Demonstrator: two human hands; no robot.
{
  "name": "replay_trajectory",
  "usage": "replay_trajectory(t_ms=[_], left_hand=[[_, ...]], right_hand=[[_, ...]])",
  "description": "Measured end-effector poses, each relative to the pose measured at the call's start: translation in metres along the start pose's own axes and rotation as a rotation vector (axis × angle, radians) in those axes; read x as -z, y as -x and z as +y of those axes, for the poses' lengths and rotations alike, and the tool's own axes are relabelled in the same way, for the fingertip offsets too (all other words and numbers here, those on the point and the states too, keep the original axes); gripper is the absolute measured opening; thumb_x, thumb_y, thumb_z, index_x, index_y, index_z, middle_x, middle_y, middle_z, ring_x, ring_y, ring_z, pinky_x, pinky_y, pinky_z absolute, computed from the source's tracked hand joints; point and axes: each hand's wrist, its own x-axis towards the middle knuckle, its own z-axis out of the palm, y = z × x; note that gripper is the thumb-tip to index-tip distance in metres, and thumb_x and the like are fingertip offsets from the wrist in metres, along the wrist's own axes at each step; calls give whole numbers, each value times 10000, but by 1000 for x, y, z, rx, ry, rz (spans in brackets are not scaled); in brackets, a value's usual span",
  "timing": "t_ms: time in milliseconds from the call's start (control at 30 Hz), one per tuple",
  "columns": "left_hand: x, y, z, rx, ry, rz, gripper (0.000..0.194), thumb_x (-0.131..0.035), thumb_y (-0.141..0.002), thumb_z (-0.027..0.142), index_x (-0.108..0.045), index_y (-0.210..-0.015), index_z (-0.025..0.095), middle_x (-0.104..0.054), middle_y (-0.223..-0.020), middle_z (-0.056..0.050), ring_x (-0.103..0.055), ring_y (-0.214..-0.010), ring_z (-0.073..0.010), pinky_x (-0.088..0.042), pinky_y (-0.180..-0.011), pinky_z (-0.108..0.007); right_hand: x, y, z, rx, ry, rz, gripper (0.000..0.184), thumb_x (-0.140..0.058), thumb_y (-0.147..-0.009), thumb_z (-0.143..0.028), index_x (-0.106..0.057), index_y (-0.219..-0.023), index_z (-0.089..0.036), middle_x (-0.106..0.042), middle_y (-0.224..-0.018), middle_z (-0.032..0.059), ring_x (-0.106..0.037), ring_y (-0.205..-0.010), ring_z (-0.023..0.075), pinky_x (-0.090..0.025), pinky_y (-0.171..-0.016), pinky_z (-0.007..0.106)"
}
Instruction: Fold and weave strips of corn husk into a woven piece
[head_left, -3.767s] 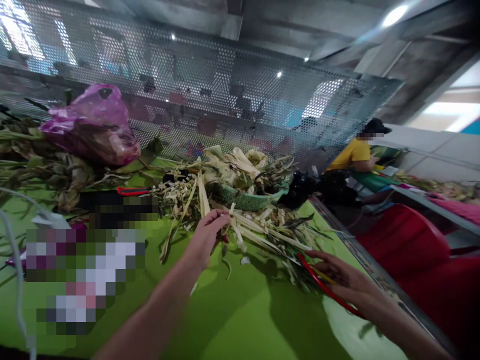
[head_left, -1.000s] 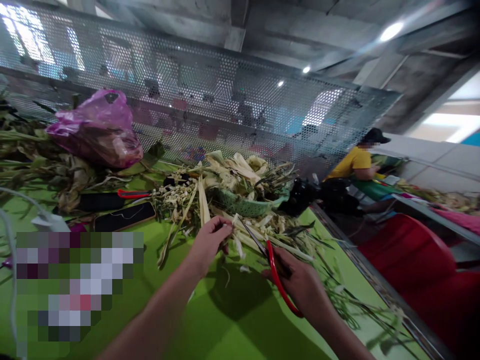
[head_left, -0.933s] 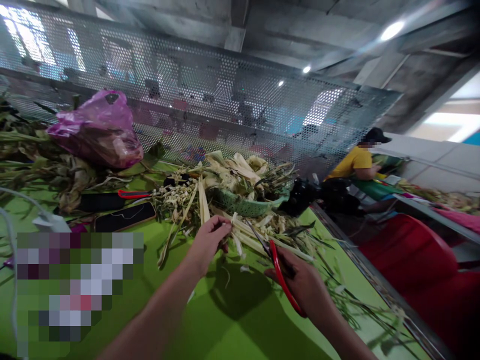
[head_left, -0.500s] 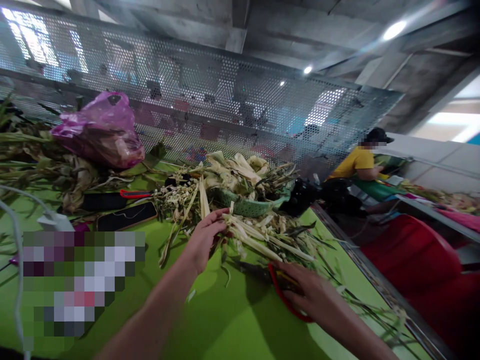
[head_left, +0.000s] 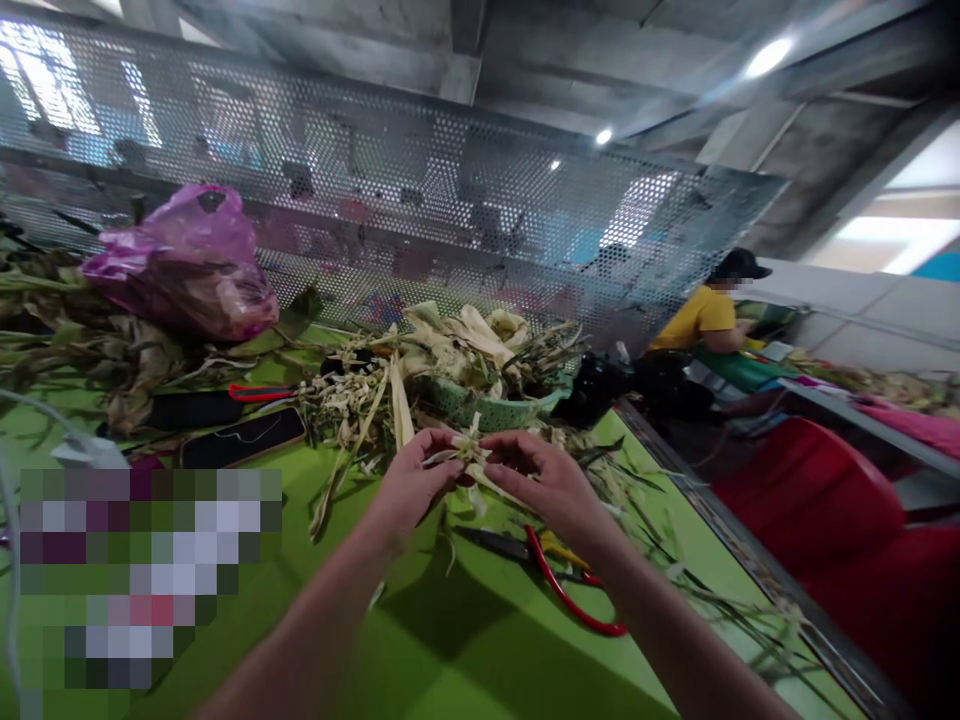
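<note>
1. Pale, cream-coloured plant strips (head_left: 474,445), spread like a small star, are held just above the table in front of the heap; they look like dried husk, though fingers partly cover them.
2. The left hand (head_left: 420,475) grasps them from the left, thumb and fingers pinched together.
3. The right hand (head_left: 551,485) grips their other side between thumb and bent fingers, close to the left.
4. Scissors (head_left: 499,543) with a red handle lie on the green table (head_left: 465,610), their blade pointing left and their handle partly behind the right forearm; some yellow shows near the handle.
5. Just beyond the hands, a green basket (head_left: 499,412) bears a heap of husks (head_left: 469,345), with loose stems around it.
6. To the left are a dark phone (head_left: 244,438), a red-handled tool (head_left: 259,392) and a purple plastic bag (head_left: 206,275) resting among leaves.
7. Behind stands a perforated metal screen (head_left: 375,190); at right, a person in yellow (head_left: 701,318) sits beyond a red chair (head_left: 817,500).
</note>
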Motion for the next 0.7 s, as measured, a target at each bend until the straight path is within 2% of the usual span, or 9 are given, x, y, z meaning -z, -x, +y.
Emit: replay_trajectory(t_ms=[100,233,333,400,500,600,700], left_hand=[[1,-2,-4,-84,-20,-9,235,-694,-678,161,-591,-888,183,-635,-871,-25,-595,-786,-117,-456,-759,-235],[0,-1,-6,-289,-244,90,186,-635,-695,107,-626,-854,204,-623,-873,-31,-575,-851,-155,-431,-808,-269],[-2,4,-5,-453,-425,143,261,-563,-701,46,-650,-872,221,-610,-925,-46,-555,-910,-191,-408,-856,-311],[-4,7,-5,-513,-499,125,319,-542,-693,22,-661,-899,234,-598,-961,-55,-541,-948,-210,-394,-886,-334],[-9,12,-6,-562,-575,62,364,-534,-704,18,-654,-961,245,-582,-1014,-67,-529,-997,-222,-380,-926,-354],[-13,15,-6,-566,-608,-18,381,-596,-699,54,-633,-1028,244,-562,-1103,-83,-495,-1092,-237,-345,-984,-368],[-14,15,-3,-428,-477,-58,433,-699,-678,164,-588,-1093,220,-558,-1146,-96,-497,-1101,-243,-368,-966,-364]], right_hand=[[-8,-6,3,8,-97,62,338,-660,-753,-412,-602,-989,-177,-637,-854,41,-565,-716,157,-459,-641,270],[-12,-3,7,19,-135,190,266,-667,-747,-386,-588,-890,-176,-588,-810,19,-518,-695,139,-428,-633,251],[-17,1,7,-17,-187,169,253,-636,-771,-420,-576,-760,-174,-529,-707,-7,-472,-656,128,-393,-612,242],[-21,2,8,-50,-271,127,270,-623,-779,-437,-573,-751,-173,-522,-689,-8,-467,-657,131,-388,-613,244],[-25,3,13,-86,-377,122,278,-645,-763,-437,-576,-781,-168,-539,-708,0,-466,-667,134,-395,-628,254],[-22,2,19,-95,-401,173,275,-667,-751,-416,-576,-762,-157,-525,-692,-7,-450,-658,125,-382,-624,251],[-16,2,25,-109,-387,195,258,-674,-750,-393,-579,-759,-153,-529,-685,-14,-453,-652,119,-375,-624,245]])
